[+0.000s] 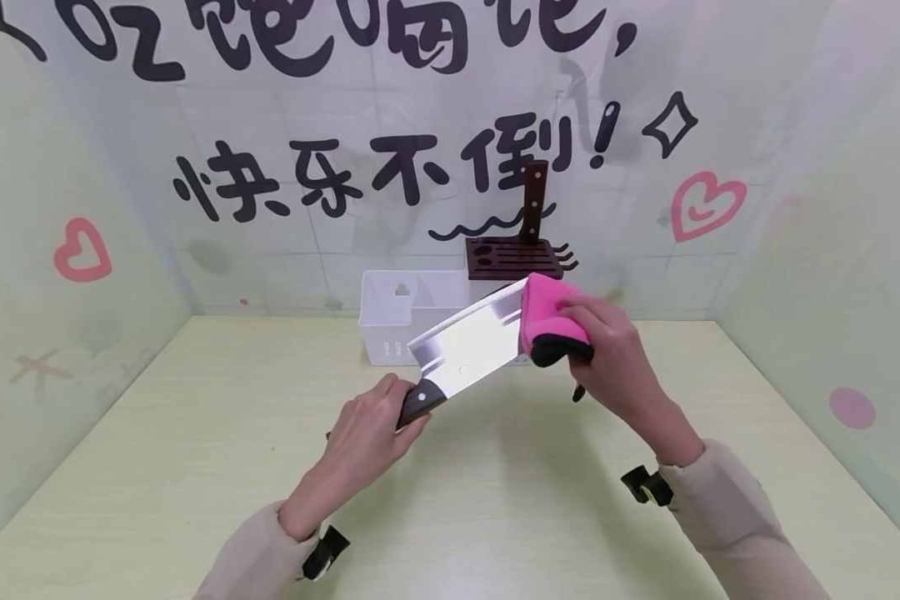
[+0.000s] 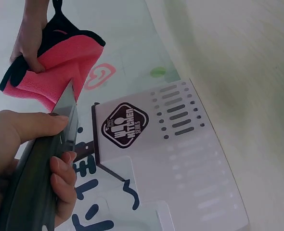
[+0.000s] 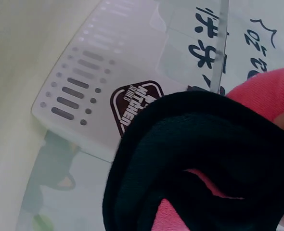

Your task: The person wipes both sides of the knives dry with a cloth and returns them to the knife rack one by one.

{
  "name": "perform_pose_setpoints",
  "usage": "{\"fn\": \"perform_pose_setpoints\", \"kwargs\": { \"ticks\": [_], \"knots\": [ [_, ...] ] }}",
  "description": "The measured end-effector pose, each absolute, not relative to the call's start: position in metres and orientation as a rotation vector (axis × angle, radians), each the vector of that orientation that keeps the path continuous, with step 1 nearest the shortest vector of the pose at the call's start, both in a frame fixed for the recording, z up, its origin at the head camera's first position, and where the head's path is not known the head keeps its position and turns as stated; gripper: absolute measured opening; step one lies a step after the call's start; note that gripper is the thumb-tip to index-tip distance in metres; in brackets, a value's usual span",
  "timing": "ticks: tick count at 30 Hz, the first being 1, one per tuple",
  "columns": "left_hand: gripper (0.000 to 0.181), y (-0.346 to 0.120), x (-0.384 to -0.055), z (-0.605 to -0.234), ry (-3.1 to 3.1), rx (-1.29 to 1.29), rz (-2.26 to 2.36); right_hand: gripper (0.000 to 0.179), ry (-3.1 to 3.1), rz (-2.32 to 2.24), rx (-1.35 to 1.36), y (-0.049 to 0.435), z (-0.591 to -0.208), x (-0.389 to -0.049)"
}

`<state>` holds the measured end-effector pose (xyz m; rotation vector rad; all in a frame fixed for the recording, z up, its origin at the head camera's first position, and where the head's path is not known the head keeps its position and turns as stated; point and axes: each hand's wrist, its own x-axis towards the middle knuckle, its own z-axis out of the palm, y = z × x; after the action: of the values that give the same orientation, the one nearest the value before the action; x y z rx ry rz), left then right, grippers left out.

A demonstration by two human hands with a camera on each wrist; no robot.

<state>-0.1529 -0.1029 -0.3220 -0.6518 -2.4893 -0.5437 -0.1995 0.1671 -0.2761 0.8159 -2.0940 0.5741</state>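
My left hand (image 1: pixel 367 421) grips the dark handle of a cleaver (image 1: pixel 471 343), held up over the table with its broad shiny blade slanting up to the right. A pink cloth (image 1: pixel 549 308) with black edging is folded over the far end of the blade. My right hand (image 1: pixel 609 354) pinches this cloth from the right side, and the blade's tip is hidden inside it. In the left wrist view, the thumb lies along the top of the cleaver handle (image 2: pixel 29 178). Folds of the cloth (image 3: pixel 200 130) fill much of the right wrist view.
Behind the blade a white plastic kitchen rack (image 1: pixel 385 333) stands at the back of the table (image 1: pixel 285 358). Its brown slotted knife holder (image 1: pixel 495 268) has side hooks and a brown-handled utensil (image 1: pixel 534 200) standing in it. A printed sheet with writing (image 1: pixel 412 171) covers the back wall.
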Motion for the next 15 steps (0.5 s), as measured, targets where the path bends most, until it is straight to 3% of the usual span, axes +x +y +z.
{"fn": "perform_pose_setpoints", "kwargs": {
  "ticks": [15],
  "knots": [
    [0.027, -0.098, -0.156, -0.33, -2.436, -0.635, -0.416, 0.034, -2.156, 0.417, 0.861, 0.157, -0.289, -0.202]
  ]
}}
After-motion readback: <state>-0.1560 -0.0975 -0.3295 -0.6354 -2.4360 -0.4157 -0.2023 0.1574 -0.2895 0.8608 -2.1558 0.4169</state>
